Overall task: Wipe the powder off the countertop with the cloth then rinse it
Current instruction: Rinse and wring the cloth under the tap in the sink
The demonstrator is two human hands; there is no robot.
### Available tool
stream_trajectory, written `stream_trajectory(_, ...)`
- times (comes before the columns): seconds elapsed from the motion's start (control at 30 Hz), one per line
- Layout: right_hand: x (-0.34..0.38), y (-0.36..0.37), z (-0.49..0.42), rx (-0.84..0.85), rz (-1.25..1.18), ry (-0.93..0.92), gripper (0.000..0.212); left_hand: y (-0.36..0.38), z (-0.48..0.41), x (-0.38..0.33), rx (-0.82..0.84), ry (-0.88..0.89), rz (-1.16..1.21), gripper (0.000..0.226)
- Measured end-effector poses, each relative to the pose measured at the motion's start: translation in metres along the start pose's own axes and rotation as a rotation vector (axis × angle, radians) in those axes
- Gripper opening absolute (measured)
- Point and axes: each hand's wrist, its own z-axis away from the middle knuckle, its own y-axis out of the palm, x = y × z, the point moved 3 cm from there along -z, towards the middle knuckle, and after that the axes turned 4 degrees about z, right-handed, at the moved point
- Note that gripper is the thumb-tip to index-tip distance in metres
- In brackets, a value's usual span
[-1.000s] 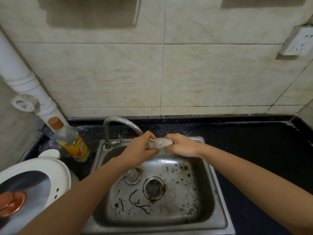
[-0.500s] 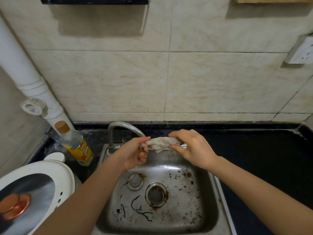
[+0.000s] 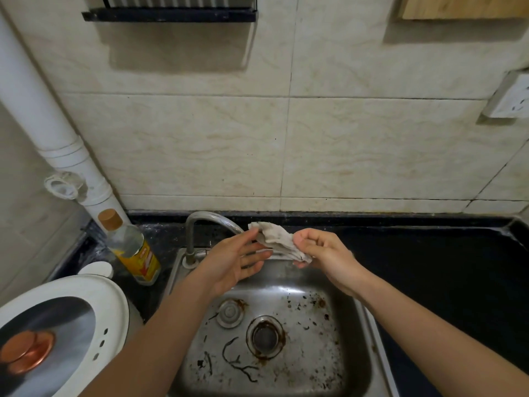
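A small grey-white cloth (image 3: pixel 276 239), crumpled and partly unfolded, hangs over the back of the steel sink (image 3: pixel 352 348), just under the curved tap (image 3: pixel 211 219). My right hand (image 3: pixel 323 253) pinches the cloth's right end between thumb and curled fingers. My left hand (image 3: pixel 234 259) is spread with straight fingers, its fingertips touching the cloth's left edge. No water shows at the spout. The black countertop (image 3: pixel 429 267) lies to the right of the sink.
A yellow-labelled bottle (image 3: pixel 131 247) with a brown cap stands left of the tap, beside a white pipe (image 3: pixel 51 133). A white appliance lid (image 3: pixel 57 333) with a copper knob fills the lower left. The sink floor holds a drain (image 3: pixel 266 336) and dark debris. A wall socket (image 3: pixel 512 98) sits at the right.
Both hands gripped and twisted the cloth a second ago. Since then my left hand has let go and spread its fingers, and the cloth has loosened and risen slightly in my right hand.
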Motion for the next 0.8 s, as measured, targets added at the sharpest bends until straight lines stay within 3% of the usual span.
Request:
stream_trajectory(0.17, -0.006, 0.001, 0.000, -0.011, -0.017, 0.100, 0.026, 0.002, -0.004, -0.004, -0.082, 0.125, -0.023, 0.019)
stream_trajectory(0.33, 0.000, 0.020, 0.002, 0.018, 0.243, -0.023, 0.068, 0.011, -0.003, -0.005, -0.091, 0.207, -0.122, 0.019)
stream_trajectory(0.4, -0.001, 0.025, 0.000, -0.089, 0.360, -0.109, 0.060, 0.013, -0.002, -0.005, -0.116, 0.233, -0.127, 0.015)
stream_trajectory(0.47, 0.000, 0.022, -0.001, -0.223, 0.435, -0.176, 0.038, 0.010, -0.002, -0.007, -0.147, 0.258, -0.139, 0.014)
stream_trajectory(0.57, 0.000, 0.018, -0.001, -0.227, 0.434, -0.216, 0.021, 0.004, -0.001, -0.009, -0.157, 0.284, -0.180, 0.018)
stream_trajectory(0.8, 0.007, 0.032, 0.000, -0.240, 0.410, -0.269, 0.038, 0.003, -0.002, -0.008, -0.136, 0.280, -0.147, 0.020)
